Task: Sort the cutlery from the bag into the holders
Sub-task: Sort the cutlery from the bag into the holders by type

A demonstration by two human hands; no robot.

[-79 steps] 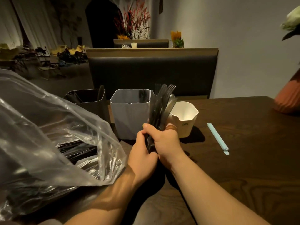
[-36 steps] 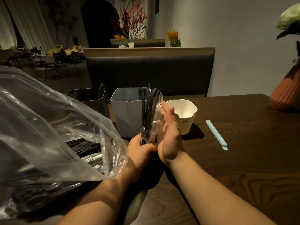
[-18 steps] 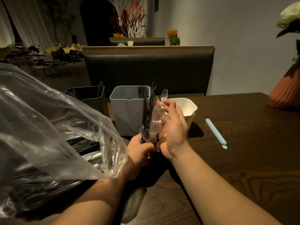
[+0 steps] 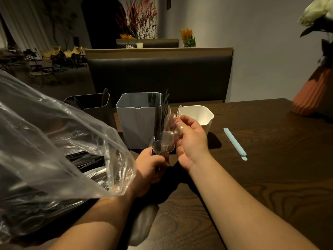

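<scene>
Head view shows the left hand [image 4: 151, 168] closed around the lower end of a bundle [image 4: 159, 121] of cutlery, which stands upright out of the fist. The bundle mixes black pieces and clear spoons, and several clear bowls sit just above the left fingers [image 4: 156, 160]. The right hand [image 4: 191, 141] is just beside the bundle with its palm turned toward it. Its curled fingertips [image 4: 182, 121] and thumb pinch one clear spoon [image 4: 179, 110], whose bowl stands up above them. A grey holder [image 4: 137, 123] stands just beyond the left fingers, behind the bundle, with some black cutlery in its far right corner. A white holder [image 4: 201, 114] is directly behind the right fingertips; I cannot tell if the spoon touches its rim. A dark holder [image 4: 93, 107] stands farther left than the grey one, well apart from both hands, with a dark piece inside. The bag [image 4: 54, 141] lies to the left of the left fingers and covers that wrist; more cutlery shows through it. A blue stick [image 4: 234, 143] lies on the table [image 4: 270, 177], well to the right of the right fingertips.
</scene>
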